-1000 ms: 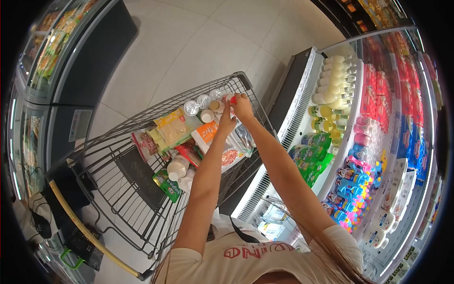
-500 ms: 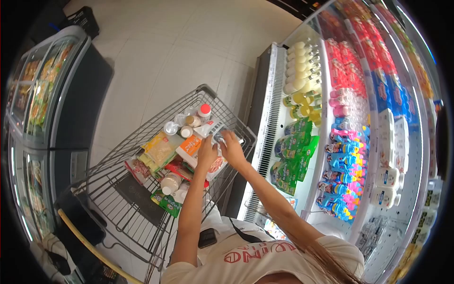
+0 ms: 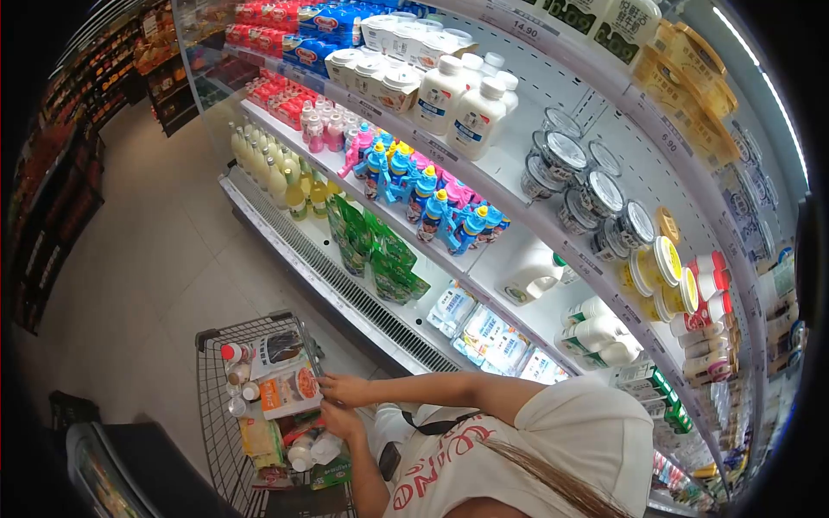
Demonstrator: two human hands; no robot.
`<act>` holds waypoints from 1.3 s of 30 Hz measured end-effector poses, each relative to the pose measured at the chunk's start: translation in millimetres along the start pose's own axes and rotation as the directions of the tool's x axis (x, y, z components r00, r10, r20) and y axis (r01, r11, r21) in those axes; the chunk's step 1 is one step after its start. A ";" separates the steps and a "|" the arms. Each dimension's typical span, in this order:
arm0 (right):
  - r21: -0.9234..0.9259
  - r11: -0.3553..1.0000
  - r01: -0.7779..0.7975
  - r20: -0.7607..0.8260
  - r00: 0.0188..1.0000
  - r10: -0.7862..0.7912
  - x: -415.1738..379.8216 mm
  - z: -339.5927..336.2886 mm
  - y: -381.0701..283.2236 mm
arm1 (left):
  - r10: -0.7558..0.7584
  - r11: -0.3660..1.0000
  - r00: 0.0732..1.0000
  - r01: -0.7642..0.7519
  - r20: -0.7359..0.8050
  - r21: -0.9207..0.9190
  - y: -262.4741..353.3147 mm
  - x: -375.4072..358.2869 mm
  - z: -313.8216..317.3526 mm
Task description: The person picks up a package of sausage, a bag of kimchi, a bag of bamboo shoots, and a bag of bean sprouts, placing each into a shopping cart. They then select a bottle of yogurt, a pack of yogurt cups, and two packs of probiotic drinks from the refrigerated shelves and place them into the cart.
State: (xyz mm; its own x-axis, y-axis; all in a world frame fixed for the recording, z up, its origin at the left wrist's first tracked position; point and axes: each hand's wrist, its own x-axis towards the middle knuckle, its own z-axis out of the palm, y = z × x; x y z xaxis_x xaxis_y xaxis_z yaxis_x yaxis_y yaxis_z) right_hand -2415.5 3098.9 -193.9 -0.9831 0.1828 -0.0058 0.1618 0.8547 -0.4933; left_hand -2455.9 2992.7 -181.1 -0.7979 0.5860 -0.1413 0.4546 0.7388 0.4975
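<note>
My right hand [image 3: 343,390] is at the right edge of an orange-and-white food box [image 3: 290,390] lying in the shopping cart [image 3: 204,363]. Just below it, my left hand [image 3: 341,421] is beside the box's lower right corner and the cart's side. Both hands look closed, with fingers bent in, but what they hold is too small to make out. Around the box lie a red-capped bottle [image 3: 231,352], several other bottles, a pack with a dark picture [image 3: 281,348], a yellow pack [image 3: 259,440] and a green pack [image 3: 332,473].
A refrigerated shelf [image 3: 363,302] runs along the far side with green pouches [image 3: 393,263], blue character bottles [image 3: 427,207], white bottles [image 3: 477,116] and tubs [image 3: 596,192]. A dark display case [image 3: 129,475] stands at lower left. Tiled floor [image 3: 164,259] extends beyond the cart.
The view has swung right toward the shelves, so the cart now appears lower left. My hands have drawn back from over the packs to the box's near edge.
</note>
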 end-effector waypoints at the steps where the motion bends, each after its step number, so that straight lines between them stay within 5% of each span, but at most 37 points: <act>1: 0.067 0.995 -0.079 0.034 0.996 0.077 -5.5 -11.2 -1.9 | -0.012 0.999 1.000 0.013 -0.023 0.034 -0.3 0.1 3.1; 6: 0.199 0.916 -0.349 0.120 0.936 0.331 -63.9 -75.1 2.5 | -0.060 0.996 0.996 0.065 -0.072 0.060 4.7 0.2 9.5; 10: 0.315 0.900 -0.301 -0.220 0.899 0.378 -125.3 -138.7 17.1 | -0.053 0.960 0.999 0.054 -0.012 0.275 10.6 6.0 3.7; 14: 0.342 0.862 -0.373 -0.505 0.701 0.504 -170.3 -254.3 -2.9 | -0.038 0.969 0.998 0.026 0.044 0.247 79.7 28.3 -3.6; 15: 0.381 0.843 -0.381 -0.556 0.634 0.538 -177.4 -284.4 -10.2 | -0.089 0.986 0.992 0.075 0.093 0.151 122.9 35.2 -17.8; 17: 0.407 0.841 -0.357 -0.702 0.467 0.538 -181.4 -333.7 -15.1 | 0.313 0.929 0.949 -0.300 0.027 -0.217 190.6 54.4 -29.5; 18: 0.390 0.859 -0.331 -0.788 0.363 0.497 -180.6 -353.8 -13.0 | 0.476 0.758 0.879 -0.427 -0.031 -0.493 233.4 63.8 -38.5; 20: 0.368 0.872 -0.324 -0.886 0.162 0.434 -171.9 -391.7 -2.3 | 0.577 0.483 0.814 -0.409 -0.070 -0.774 329.1 69.2 -68.7; 22: 0.303 0.898 -0.319 -0.945 0.018 0.325 -160.5 -419.4 23.1 | 0.676 0.315 0.729 -0.415 -0.105 -0.854 404.8 77.8 -89.5; 23: 0.313 0.890 -0.332 -0.943 -0.001 0.331 -154.3 -430.3 35.0 | 0.707 0.162 0.701 -0.286 -0.091 -0.944 437.7 85.5 -88.2; 28: 0.226 0.854 -0.468 -0.970 -0.032 0.239 -129.9 -462.7 75.4 | 0.657 0.109 0.701 -0.452 -0.277 -0.885 526.5 101.2 -86.6; 39: 0.305 0.852 -0.425 -0.950 -0.074 0.303 -118.3 -465.7 95.5 | 0.821 0.037 0.540 -0.370 -0.183 -0.928 521.5 112.7 -95.5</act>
State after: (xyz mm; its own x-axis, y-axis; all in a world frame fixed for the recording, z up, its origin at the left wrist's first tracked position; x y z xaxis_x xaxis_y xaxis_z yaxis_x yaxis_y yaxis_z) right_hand -2244.1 3385.3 164.8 0.2031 0.7068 0.6777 0.5301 0.5025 -0.6830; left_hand -2346.6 3412.2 144.1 -0.1299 0.8625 0.4891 -0.0553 -0.4989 0.8649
